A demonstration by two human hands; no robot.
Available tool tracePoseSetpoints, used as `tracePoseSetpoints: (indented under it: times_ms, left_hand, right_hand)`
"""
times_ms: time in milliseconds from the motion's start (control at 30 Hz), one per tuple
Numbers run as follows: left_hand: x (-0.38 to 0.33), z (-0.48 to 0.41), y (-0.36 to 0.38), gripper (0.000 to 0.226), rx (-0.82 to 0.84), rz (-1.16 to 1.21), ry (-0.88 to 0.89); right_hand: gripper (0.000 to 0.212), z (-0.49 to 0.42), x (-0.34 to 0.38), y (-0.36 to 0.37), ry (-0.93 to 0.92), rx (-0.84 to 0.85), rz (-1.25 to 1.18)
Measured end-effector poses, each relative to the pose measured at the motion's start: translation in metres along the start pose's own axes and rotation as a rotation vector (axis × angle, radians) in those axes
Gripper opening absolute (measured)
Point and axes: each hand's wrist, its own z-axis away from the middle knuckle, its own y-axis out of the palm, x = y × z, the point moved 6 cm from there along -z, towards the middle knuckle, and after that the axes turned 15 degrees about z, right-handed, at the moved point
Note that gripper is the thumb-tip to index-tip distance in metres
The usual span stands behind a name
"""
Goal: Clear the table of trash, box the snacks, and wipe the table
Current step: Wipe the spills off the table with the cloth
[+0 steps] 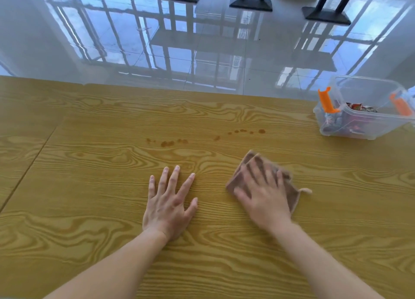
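Presses folded brown cloth point(238, 178) under flat, straight-fingered right hand point(265, 200), long axis roughly 11 to 5 o'clock, loop point(305, 189) toward 3. Rests left hand point(167, 206), fingers spread, on yellow wood-grain table point(89, 164).

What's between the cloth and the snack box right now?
Head view: only bare table. The cloth, pressed under the right hand, and the snack box have nothing between them; the brown spots sit left of that stretch.

Yellow wood-grain table point(89, 186); brown cloth point(292, 193); clear box point(368, 90), orange latches point(326, 101).
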Motion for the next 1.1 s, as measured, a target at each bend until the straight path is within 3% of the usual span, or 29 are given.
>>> tracePoseSetpoints:
  times_ms: [67,133,233,333,400,500,567,600,733,800,933,1100]
  left_hand:
    - [0.000,-0.001,0.001,0.066,-0.003,0.002,0.004]
    - [0.001,-0.001,0.002,0.066,-0.003,0.001,0.009]
    - [0.002,-0.001,0.003,0.066,-0.010,-0.005,0.015]
    - [0.002,-0.001,0.003,0.066,-0.002,-0.014,0.015]
    - [0.001,0.000,0.002,0.066,0.004,-0.015,0.015]
    - [0.001,0.000,0.001,0.067,0.009,-0.005,0.007]
    - [0.001,0.000,0.001,0.067,0.012,-0.003,0.011]
    - [0.001,0.000,0.001,0.066,0.012,-0.002,0.013]
    - [0.001,0.000,0.001,0.066,-0.002,0.008,0.019]
    - [0.001,0.000,0.001,0.066,0.001,0.004,0.023]
    - [0.002,0.001,0.002,0.066,0.009,0.003,0.022]
    - [-0.002,0.001,0.001,0.067,0.020,0.002,0.022]
  right_hand:
    - [0.071,0.044,0.008,0.007,-0.183,-0.056,0.044]
    - [0.072,0.039,-0.024,0.011,-0.202,-0.023,0.074]
    - [0.074,-0.021,-0.081,0.003,0.110,0.063,0.037]
    - [0.075,-0.078,-0.084,-0.005,0.352,0.159,-0.067]
    - [0.073,-0.079,-0.048,-0.008,0.267,0.140,-0.058]
    - [0.071,-0.022,0.008,-0.003,-0.113,-0.039,0.018]
    - [0.071,-0.005,-0.005,0.002,-0.224,-0.068,0.073]
    - [0.072,-0.016,-0.024,0.004,-0.191,-0.044,0.086]
    - [0.076,-0.100,-0.087,-0.004,0.232,0.091,-0.017]
    - [0.077,-0.135,-0.087,-0.006,0.284,0.136,-0.052]
    - [0.074,-0.121,-0.070,-0.013,0.131,0.113,-0.009]
    - [0.071,0.009,-0.009,0.003,-0.268,-0.063,0.074]
